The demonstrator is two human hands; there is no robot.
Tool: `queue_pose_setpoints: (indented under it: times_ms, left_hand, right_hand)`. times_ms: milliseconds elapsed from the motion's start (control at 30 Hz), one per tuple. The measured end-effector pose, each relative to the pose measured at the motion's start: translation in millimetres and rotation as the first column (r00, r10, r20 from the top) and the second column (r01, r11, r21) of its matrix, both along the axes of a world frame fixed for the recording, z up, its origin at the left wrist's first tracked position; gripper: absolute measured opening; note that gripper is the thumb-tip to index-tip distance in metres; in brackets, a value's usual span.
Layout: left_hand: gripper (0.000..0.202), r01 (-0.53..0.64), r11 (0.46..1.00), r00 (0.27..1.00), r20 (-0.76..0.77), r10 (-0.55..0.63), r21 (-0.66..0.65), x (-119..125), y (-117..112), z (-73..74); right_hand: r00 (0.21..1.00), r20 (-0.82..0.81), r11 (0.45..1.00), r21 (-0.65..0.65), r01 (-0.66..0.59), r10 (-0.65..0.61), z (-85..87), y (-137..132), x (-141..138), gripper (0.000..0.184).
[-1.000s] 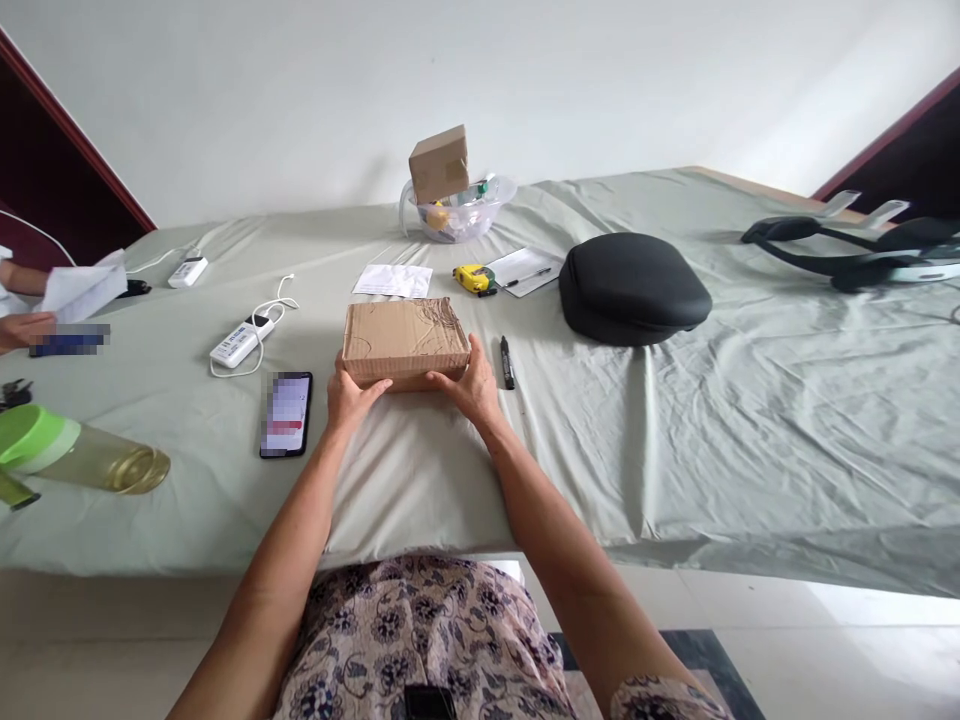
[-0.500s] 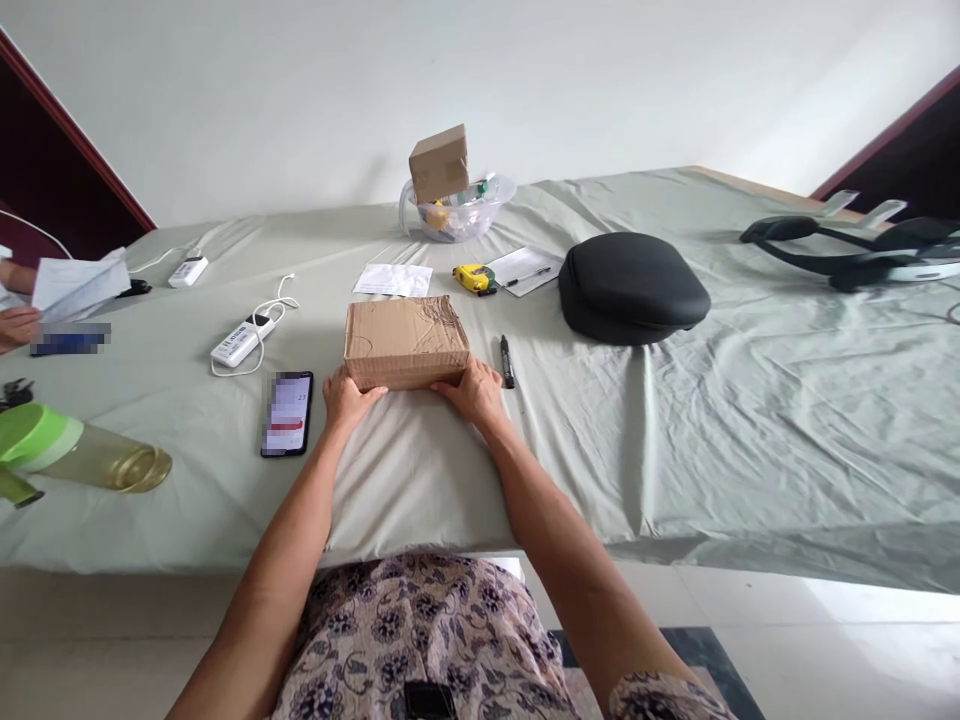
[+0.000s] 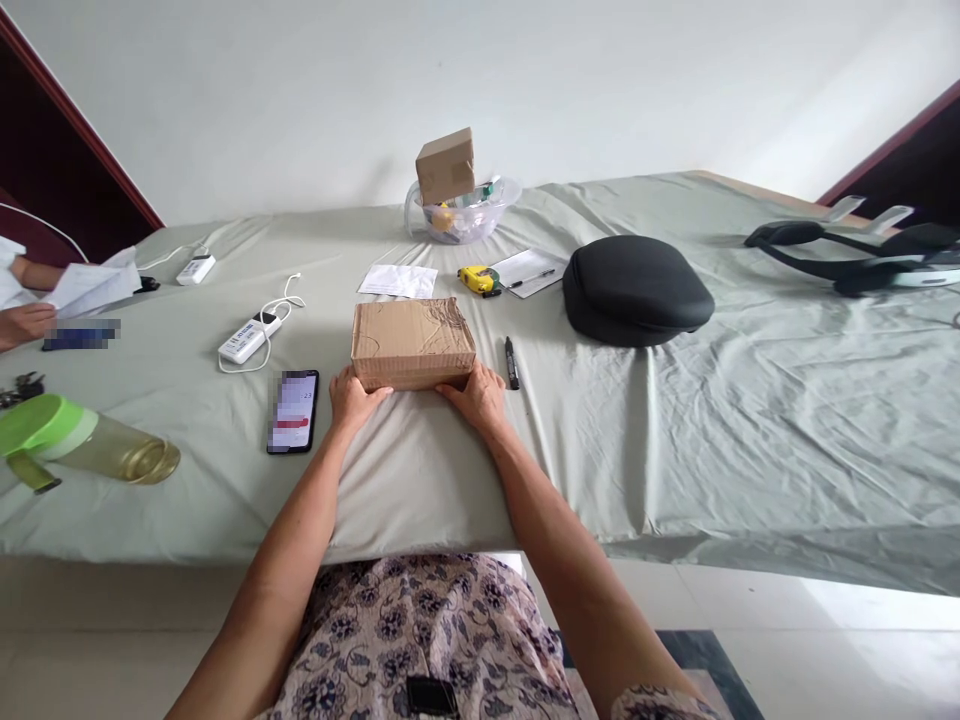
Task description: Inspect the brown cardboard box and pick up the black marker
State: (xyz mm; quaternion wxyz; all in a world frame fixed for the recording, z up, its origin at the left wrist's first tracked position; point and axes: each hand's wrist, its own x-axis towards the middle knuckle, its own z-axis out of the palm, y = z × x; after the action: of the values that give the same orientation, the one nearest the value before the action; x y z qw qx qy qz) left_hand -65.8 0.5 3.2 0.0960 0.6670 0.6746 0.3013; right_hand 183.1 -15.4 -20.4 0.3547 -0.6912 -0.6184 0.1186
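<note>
A brown cardboard box [image 3: 412,335] with creased top and corners rests on the green cloth in front of me. My left hand [image 3: 354,400] grips its near left corner, thumb along the front face. At the near right corner my right hand [image 3: 478,397] grips it the same way, thumb pointing inward. Fingers on the sides are partly hidden. A black marker [image 3: 511,363] lies just right of my right hand. To the left of my left hand is a phone [image 3: 293,412] with its screen lit.
Behind the box lie a white paper [image 3: 398,281], a yellow tape measure [image 3: 478,279] and a paper with a pen [image 3: 529,271]. A plastic basin [image 3: 484,215] holds a smaller box [image 3: 445,168]. Right is a black case [image 3: 637,290]; left, a power strip [image 3: 250,338], a bottle [image 3: 112,450] and another person's hands [image 3: 28,322].
The whole view has shifted slightly to the right. My hands keep their grip on the box, which stays in place on the cloth. The other person's papers have moved a little.
</note>
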Motion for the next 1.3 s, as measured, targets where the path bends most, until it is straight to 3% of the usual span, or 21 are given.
queue_pose_setpoints:
  times_ms: [100, 267, 367, 533, 633, 767, 933, 1067, 1200, 1300]
  left_hand:
    - [0.045, -0.006, 1.000, 0.997, 0.076, 0.006, -0.005, 1, -1, 2.5]
    - [0.083, 0.016, 0.996, 0.906, 0.420, -0.053, 0.092, 6, -8, 4.6]
    - [0.102, 0.031, 0.990, 0.880, 0.467, -0.091, 0.135, 10, -12, 5.7]
    - [0.104, -0.011, 0.999, 0.925, 0.381, -0.005, 0.038, 11, -11, 9.5]
    - [0.088, -0.072, 0.997, 0.982, 0.178, 0.067, 0.019, 9, -8, 12.9]
    - [0.065, -0.094, 0.996, 0.995, -0.018, 0.094, 0.002, 9, -7, 14.0]
    - [0.049, -0.093, 0.996, 0.996, 0.011, 0.093, -0.007, 10, -4, 6.1]
    - [0.059, -0.044, 0.993, 0.993, 0.116, 0.032, 0.105, 3, -2, -0.4]
    - [0.099, 0.000, 0.939, 0.966, 0.242, -0.088, 0.344, 0, -5, 0.9]
    - [0.098, -0.008, 0.865, 0.978, 0.184, -0.098, 0.501, 3, -9, 5.6]
  right_hand:
    - [1.000, -0.021, 1.000, -0.016, -0.007, 0.006, 2.0, 0, 1, 0.064]
    - [0.989, -0.146, 0.999, 0.041, -0.027, 0.033, 9.1, 0, 0, 0.085]
    - [0.978, -0.198, 0.994, 0.099, -0.042, 0.061, 14.5, -2, -4, 0.093]
    - [0.998, -0.030, 0.991, -0.121, 0.057, -0.061, 25.2, -10, -11, 0.094]
    - [0.993, 0.106, 0.978, -0.195, 0.070, -0.050, 29.9, -14, -9, 0.088]
    - [0.987, 0.156, 0.979, -0.196, 0.061, -0.030, 29.5, -14, -7, 0.083]
    - [0.994, 0.097, 0.990, -0.127, 0.067, -0.055, 20.3, -8, -7, 0.083]
    - [0.997, -0.047, 0.998, -0.032, 0.057, -0.058, 11.4, -2, -2, 0.088]
    - [0.974, -0.226, 0.966, 0.250, 0.060, -0.002, 9.1, 1, 4, 0.094]
    - [0.969, -0.230, 0.874, 0.485, 0.037, 0.087, 14.1, 0, 5, 0.078]
